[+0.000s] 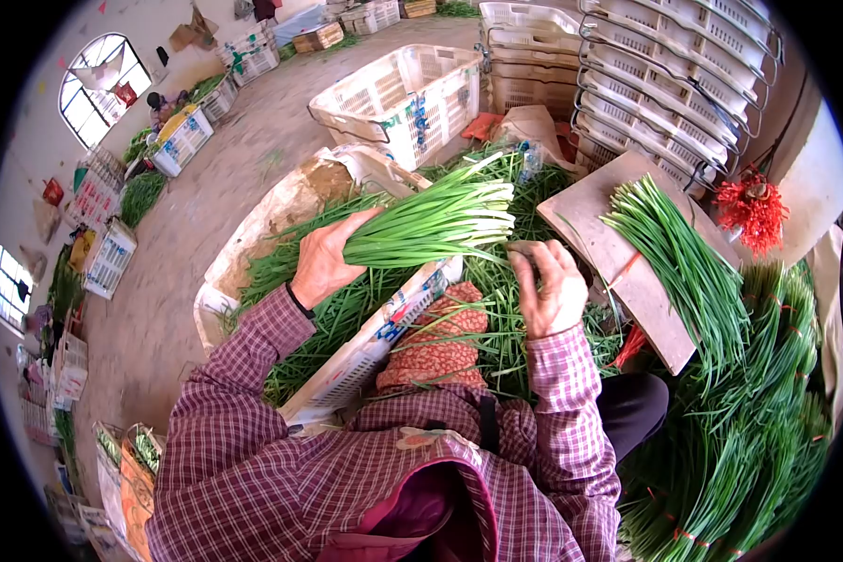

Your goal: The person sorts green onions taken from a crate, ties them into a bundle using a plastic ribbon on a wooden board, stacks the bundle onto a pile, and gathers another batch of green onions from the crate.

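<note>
In a workroom with arched windows point(77, 98) and stacked crates point(665, 84), holds a bunch of chives point(431, 220) in the closed left hand point(326, 260), above a white plastic crate point(365, 361) of loose greens point(309, 328), pale ends toward the right hand point(553, 288). Curls the right hand just beside those ends, thumb and fingertips close together; cannot tell whether gripping anything. At right, on a flat board point(571, 201), another chive bundle point(679, 267); nearby, red ties point(753, 211).

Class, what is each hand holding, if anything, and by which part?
Left hand: a bunch, gripped by its green leaves, away from the pale ends. Right hand: cannot be told.
</note>
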Available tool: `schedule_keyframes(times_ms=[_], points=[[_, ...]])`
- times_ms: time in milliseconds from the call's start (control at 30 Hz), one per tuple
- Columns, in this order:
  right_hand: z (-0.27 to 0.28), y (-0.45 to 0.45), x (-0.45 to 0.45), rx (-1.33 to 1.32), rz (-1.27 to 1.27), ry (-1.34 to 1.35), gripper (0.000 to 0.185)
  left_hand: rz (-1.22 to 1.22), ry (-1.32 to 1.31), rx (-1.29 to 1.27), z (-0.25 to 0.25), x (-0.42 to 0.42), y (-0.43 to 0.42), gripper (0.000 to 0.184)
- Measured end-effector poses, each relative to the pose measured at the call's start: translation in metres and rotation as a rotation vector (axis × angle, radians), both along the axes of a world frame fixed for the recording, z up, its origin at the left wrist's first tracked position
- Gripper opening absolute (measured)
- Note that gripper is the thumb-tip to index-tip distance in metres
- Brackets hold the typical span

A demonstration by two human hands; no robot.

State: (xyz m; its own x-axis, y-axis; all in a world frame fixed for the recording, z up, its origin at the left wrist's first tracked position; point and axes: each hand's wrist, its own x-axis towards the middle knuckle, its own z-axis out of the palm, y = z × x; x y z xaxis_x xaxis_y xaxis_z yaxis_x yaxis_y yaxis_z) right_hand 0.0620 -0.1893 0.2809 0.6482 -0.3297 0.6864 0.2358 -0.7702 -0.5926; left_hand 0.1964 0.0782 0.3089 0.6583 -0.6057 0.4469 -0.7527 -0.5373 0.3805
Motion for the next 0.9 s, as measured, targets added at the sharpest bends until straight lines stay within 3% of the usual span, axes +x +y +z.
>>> schedule_keyframes(times_ms=[333,500,700,900], points=[[-0.003,0.036,0.026,0.074,-0.091,0.160,0.017,0.009,0.027,-0.076,-0.009,-0.014,-0.005,0.065],[-0.005,0.035,0.030,0.394,0.014,0.187,0.023,-0.008,0.016,-0.118,-0.010,-0.017,-0.012,0.061],[-0.020,0.019,0.027,0.157,-0.115,0.021,0.017,-0.023,0.026,-0.083,-0.014,-0.015,-0.012,0.063],[-0.035,-0.039,0.009,-0.124,-0.515,0.041,0.014,-0.015,0.027,-0.055,-0.017,-0.012,-0.005,0.066]])
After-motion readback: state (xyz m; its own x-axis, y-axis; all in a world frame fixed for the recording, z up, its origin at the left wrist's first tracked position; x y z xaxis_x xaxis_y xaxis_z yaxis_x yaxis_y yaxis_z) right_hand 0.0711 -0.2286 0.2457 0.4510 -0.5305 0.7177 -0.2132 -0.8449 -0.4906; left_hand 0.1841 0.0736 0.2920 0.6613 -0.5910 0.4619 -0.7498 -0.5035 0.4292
